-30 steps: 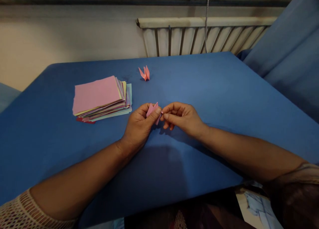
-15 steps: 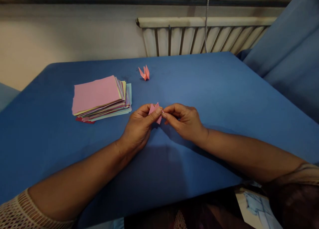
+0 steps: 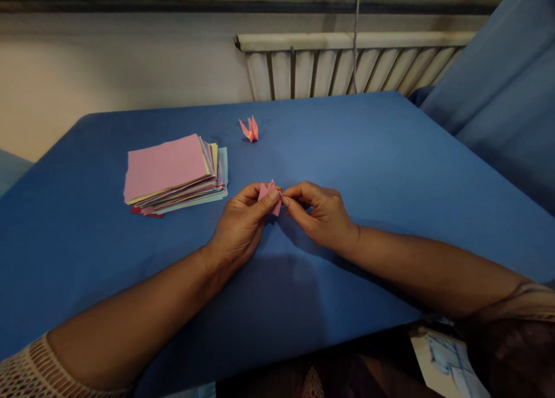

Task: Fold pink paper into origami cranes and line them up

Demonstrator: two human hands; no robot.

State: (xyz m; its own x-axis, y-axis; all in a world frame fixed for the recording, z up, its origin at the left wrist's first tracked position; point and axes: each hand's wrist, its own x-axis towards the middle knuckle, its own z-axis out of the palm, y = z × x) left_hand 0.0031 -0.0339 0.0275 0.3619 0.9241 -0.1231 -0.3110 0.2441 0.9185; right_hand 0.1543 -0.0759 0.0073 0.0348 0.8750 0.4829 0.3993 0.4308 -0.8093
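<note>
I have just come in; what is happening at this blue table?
A person's left hand holds a folded pink paper, while the right hand pinches at its edge. Beyond the hands, a coral paper figure stands on the blue table. A stack of coloured paper lies to the left.

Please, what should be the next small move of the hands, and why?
Probably a gentle press by the right hand on the right edge of the pink folded paper: its thumb and forefinger appear to pinch there, and the left hand grips the paper, thumb on top.
</note>
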